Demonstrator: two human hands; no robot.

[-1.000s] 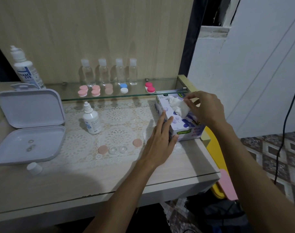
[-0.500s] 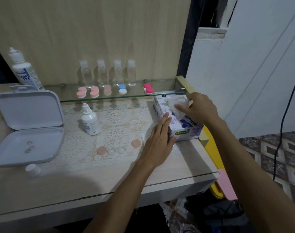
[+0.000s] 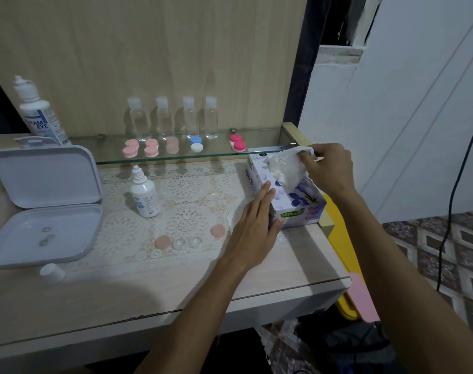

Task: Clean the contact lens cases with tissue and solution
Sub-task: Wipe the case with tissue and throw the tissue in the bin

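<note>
A purple-flowered tissue box (image 3: 301,205) stands at the table's right edge. My left hand (image 3: 252,228) lies flat against its near left side with straight fingers. My right hand (image 3: 328,168) pinches a white tissue (image 3: 285,166) that rises from the box top. On the lace mat lies an open clear lens case (image 3: 186,242) with two peach caps (image 3: 162,242) (image 3: 218,231) beside it. A small solution bottle (image 3: 144,195) stands on the mat behind them.
A glass shelf (image 3: 176,157) carries several coloured lens cases and clear bottles. A large solution bottle (image 3: 39,114) stands far left, behind an open white box (image 3: 45,206). A white cap (image 3: 51,272) lies near the front. The table edge drops off at right.
My right hand dipped onto the box top, then lifted again, drawing the tissue up and to the right. My left hand stayed against the box.
</note>
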